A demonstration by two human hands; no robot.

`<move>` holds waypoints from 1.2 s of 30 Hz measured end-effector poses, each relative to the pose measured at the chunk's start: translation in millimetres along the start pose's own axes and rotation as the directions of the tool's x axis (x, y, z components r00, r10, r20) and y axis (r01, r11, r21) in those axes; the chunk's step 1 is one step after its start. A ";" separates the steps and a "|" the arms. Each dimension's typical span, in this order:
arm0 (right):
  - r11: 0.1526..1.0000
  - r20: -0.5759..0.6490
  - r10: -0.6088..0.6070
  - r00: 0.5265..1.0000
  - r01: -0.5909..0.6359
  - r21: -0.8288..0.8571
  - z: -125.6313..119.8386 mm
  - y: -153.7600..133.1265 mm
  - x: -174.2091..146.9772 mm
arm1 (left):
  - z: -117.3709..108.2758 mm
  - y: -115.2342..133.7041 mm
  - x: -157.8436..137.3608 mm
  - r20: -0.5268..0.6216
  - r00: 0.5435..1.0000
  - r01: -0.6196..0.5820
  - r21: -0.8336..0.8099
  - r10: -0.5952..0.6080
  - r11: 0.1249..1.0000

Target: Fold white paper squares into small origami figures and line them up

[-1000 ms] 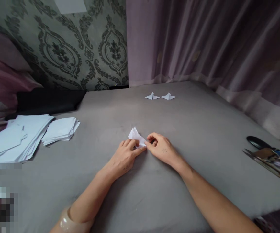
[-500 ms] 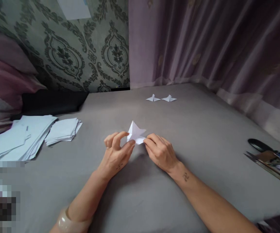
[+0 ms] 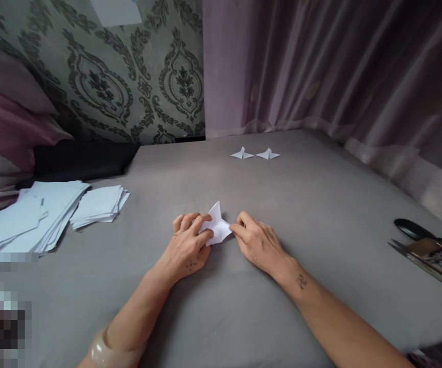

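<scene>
A white folded paper (image 3: 219, 230) with pointed corners lies between my hands, low over the grey cloth. My left hand (image 3: 190, 237) grips its left side, with fingers and thumb on the paper. At the paper's right tip, my right hand (image 3: 257, 240) pinches with thumb and forefinger. One sharp point of the paper stands up and away from me. The left fingers hide part of the folds. Farther back, two small folded paper figures, a left one (image 3: 242, 154) and a right one (image 3: 268, 154), sit side by side.
On the left lie large paper sheets (image 3: 57, 204) and a stack of smaller paper pieces (image 3: 98, 207). A black folded item (image 3: 86, 161) is behind them. Scissors (image 3: 423, 263) and other small tools lie at the right edge. A purple curtain (image 3: 282, 66) hangs behind the grey cloth surface (image 3: 266, 317).
The folded paper has turned and come slightly nearer to me, lower toward the cloth. My left hand has shifted right and spread farther over it; my right hand still pinches its tip.
</scene>
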State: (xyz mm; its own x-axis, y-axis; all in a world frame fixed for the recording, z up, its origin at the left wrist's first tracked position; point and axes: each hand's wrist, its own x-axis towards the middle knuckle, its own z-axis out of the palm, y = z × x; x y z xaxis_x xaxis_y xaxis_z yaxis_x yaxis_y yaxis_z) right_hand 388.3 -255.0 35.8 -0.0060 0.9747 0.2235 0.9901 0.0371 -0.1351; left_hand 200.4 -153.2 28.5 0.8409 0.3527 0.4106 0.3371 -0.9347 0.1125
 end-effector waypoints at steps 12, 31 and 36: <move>0.945 0.114 0.197 0.974 -0.220 0.242 3.5 -1.4 0.4 | 2.3 4.2 3.6 -0.029 0.996 0.087 -0.014 -0.088 0.996; 0.989 0.155 0.064 0.986 -0.084 0.125 -6.0 -20.5 -5.6 | 9.0 -10.9 -3.2 -0.162 0.931 0.324 -0.039 -0.326 0.945; 0.991 0.186 0.002 0.983 -0.026 0.128 -7.6 -18.9 -5.9 | 11.0 -8.0 -2.0 -0.023 0.945 0.320 -0.141 -0.327 0.937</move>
State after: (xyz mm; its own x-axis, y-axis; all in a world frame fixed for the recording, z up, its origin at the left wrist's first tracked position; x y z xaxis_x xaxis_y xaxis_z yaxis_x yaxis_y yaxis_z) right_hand 370.6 -263.1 44.3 -0.0299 0.9988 0.0396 0.9638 0.0393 -0.2638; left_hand 200.8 -145.9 16.8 0.6746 0.6375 0.3723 0.5256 -0.7689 0.3641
